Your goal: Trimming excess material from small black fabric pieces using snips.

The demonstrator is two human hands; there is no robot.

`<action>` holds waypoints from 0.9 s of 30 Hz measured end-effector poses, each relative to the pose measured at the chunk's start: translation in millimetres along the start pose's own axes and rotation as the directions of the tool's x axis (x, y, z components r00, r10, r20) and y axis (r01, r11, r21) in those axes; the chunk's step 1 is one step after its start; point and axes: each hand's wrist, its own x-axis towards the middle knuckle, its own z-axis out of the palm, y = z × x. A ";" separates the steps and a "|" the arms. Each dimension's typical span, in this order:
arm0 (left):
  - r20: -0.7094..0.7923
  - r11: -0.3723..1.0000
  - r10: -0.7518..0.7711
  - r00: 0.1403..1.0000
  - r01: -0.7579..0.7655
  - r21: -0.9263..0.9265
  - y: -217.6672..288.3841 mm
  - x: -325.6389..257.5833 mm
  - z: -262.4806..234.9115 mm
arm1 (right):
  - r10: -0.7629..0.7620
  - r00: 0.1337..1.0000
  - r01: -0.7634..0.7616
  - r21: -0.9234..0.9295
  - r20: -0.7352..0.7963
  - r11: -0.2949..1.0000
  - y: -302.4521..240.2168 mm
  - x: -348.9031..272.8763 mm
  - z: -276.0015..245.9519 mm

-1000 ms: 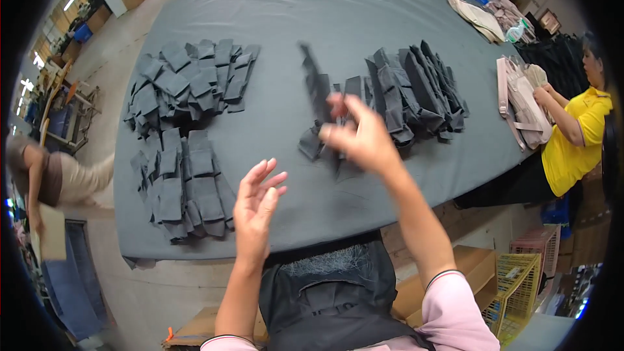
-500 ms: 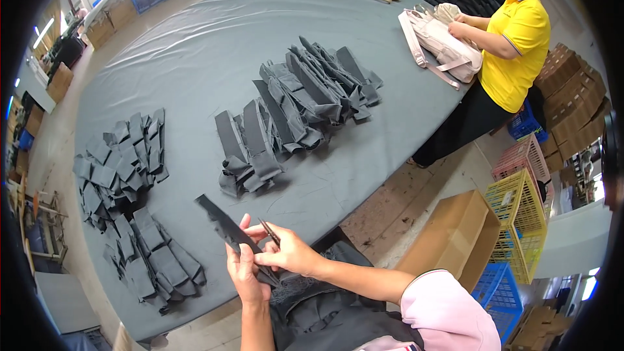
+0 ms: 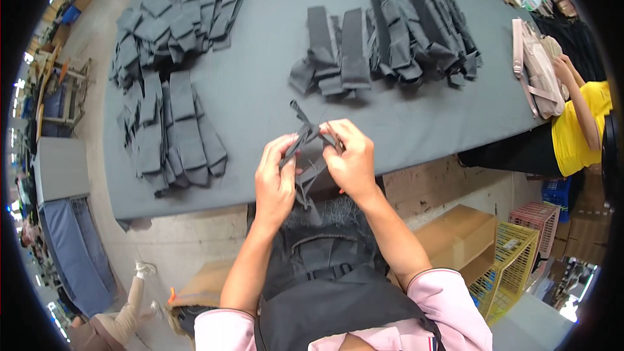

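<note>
A dark grey fabric strip [image 3: 312,151], twisted and folded open, hangs between my two hands at the table's near edge. My left hand [image 3: 275,179] is closed on its left side, fingers pinching the cloth. My right hand [image 3: 351,159] grips the right side with thumb and fingers. A thin dark tool lies along the right-hand fingers, mostly hidden, so its kind is unclear. Loose threads stick out from the strip. Just beyond my hands lies a row of similar grey fabric strips [image 3: 355,49].
More grey strips lie in an upper heap [image 3: 175,23] and a lower heap [image 3: 185,123] on the left of the grey-covered table [image 3: 260,84]. At right a co-worker in a yellow shirt [image 3: 582,127] handles a pink backpack [image 3: 543,75]. A cardboard box [image 3: 455,231] and yellow crate [image 3: 510,257] stand near my right arm.
My view has swung to the right. The strip, stretched out long before, is now bunched and spread between both hands. My right hand has shifted to grip its right side.
</note>
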 end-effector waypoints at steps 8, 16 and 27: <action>0.160 0.749 -0.364 0.917 0.391 -0.535 16.5 -11.9 -14.6 | 0.404 0.649 -0.743 0.421 0.644 0.520 6.8 -5.2 -15.6; 0.037 0.831 -0.490 0.871 0.480 -0.282 11.7 -13.8 -27.9 | -0.024 0.966 0.058 -0.128 0.256 0.990 -36.5 -28.8 -12.9; 0.041 0.856 -0.463 0.886 0.458 -0.238 20.5 -10.4 -29.2 | -0.295 0.889 0.399 -0.276 0.350 0.875 -40.0 -11.8 -11.9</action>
